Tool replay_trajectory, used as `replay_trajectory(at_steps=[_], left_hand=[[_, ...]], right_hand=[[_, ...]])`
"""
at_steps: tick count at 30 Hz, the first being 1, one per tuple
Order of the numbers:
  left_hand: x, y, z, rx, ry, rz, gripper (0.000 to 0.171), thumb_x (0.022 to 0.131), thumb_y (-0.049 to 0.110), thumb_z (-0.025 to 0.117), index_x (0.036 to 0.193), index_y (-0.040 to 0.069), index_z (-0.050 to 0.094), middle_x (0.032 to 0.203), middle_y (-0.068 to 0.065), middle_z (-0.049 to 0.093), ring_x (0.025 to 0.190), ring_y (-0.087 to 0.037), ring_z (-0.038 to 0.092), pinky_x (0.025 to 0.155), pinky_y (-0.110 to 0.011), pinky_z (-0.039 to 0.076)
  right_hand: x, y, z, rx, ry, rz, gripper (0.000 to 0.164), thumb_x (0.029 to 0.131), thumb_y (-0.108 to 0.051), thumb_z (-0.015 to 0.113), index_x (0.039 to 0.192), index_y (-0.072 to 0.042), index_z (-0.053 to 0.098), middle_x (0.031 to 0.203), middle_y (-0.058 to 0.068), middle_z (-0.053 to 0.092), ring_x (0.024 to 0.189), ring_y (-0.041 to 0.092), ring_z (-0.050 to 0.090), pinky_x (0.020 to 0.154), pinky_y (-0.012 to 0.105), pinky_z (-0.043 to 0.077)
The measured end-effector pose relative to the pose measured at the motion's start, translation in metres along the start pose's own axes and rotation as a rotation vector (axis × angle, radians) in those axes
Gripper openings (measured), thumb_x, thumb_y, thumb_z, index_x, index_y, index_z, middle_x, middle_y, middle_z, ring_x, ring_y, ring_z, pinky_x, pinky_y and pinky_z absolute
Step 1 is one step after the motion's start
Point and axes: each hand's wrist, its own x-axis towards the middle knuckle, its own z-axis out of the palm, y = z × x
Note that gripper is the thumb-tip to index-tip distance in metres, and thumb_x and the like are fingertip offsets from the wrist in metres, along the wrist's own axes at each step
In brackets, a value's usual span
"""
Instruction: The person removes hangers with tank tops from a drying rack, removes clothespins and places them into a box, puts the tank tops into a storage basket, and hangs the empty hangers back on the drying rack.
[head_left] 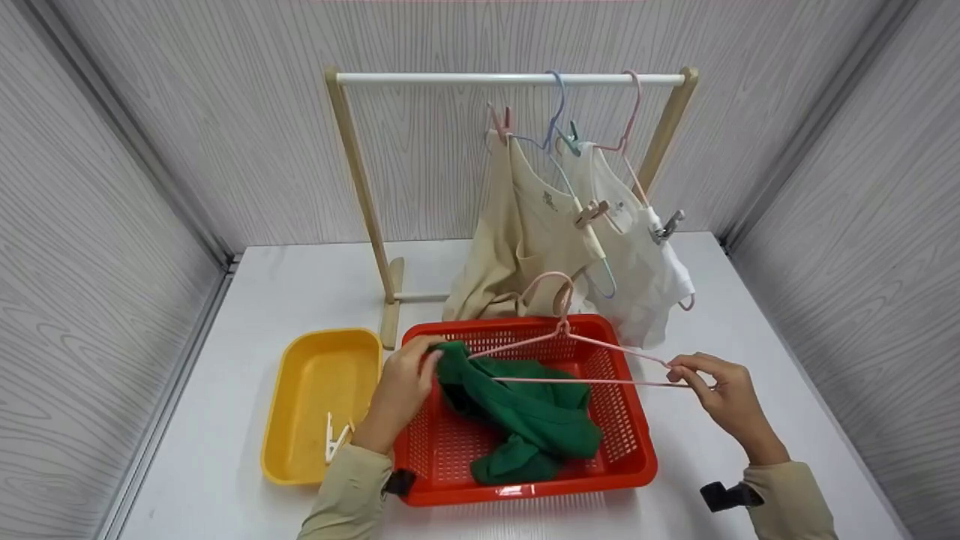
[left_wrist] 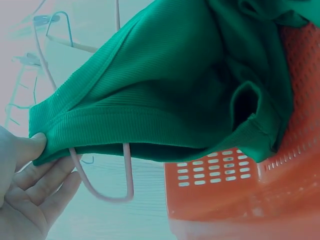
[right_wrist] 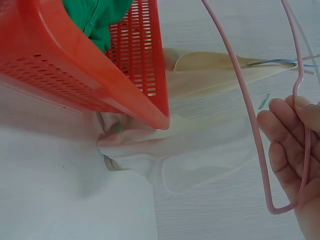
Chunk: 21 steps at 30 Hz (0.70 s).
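A pink clothes hanger (head_left: 562, 334) is held level above the red basket (head_left: 525, 493). At its right end my right hand (head_left: 716, 390) pinches the hanger between thumb and fingers. My left hand (head_left: 405, 382) pinches the edge of a green ribbed garment (head_left: 540, 412), whose lower part droops into the basket. In the left wrist view the hanger's left end (left_wrist: 107, 199) passes through the garment's opening and sticks out below the hem beside my left fingers. The right wrist view shows the hanger's right end (right_wrist: 272, 200) bare of cloth.
A rack with a white rail (head_left: 450, 78) stands behind. On it hang a beige top (head_left: 540, 217) and a white top (head_left: 637, 262) on hangers, clipped with pegs (head_left: 590, 215). At the left lies a yellow tray (head_left: 322, 375) with white clothespins (head_left: 334, 439).
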Motion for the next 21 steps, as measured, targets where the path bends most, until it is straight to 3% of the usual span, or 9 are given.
replay_trajectory(at_steps=[5, 21], left_hand=[[-0.003, -0.002, -0.003, -0.005, -0.013, -0.042, 0.016, 0.094, 0.005, 0.058, 0.107, -0.001, 0.065, 0.104, -0.015, 0.07, 0.095, -0.026, 0.067, 0.089, -0.04, 0.056], [-0.009, -0.015, -0.009, 0.055, -0.069, -0.123, 0.01, 0.093, 0.002, 0.057, 0.1, -0.002, 0.063, 0.098, -0.016, 0.069, 0.088, -0.027, 0.064, 0.083, -0.044, 0.056]], right_hand=[[-0.004, 0.001, -0.007, -0.019, 0.0, 0.019, 0.024, 0.07, 0.026, 0.065, 0.083, 0.006, 0.07, 0.067, 0.013, 0.067, 0.069, -0.011, 0.06, 0.075, -0.002, 0.047], [-0.009, 0.009, -0.027, -0.002, 0.023, -0.033, 0.027, 0.069, 0.029, 0.063, 0.084, 0.008, 0.069, 0.067, 0.009, 0.069, 0.077, -0.013, 0.063, 0.078, 0.0, 0.048]])
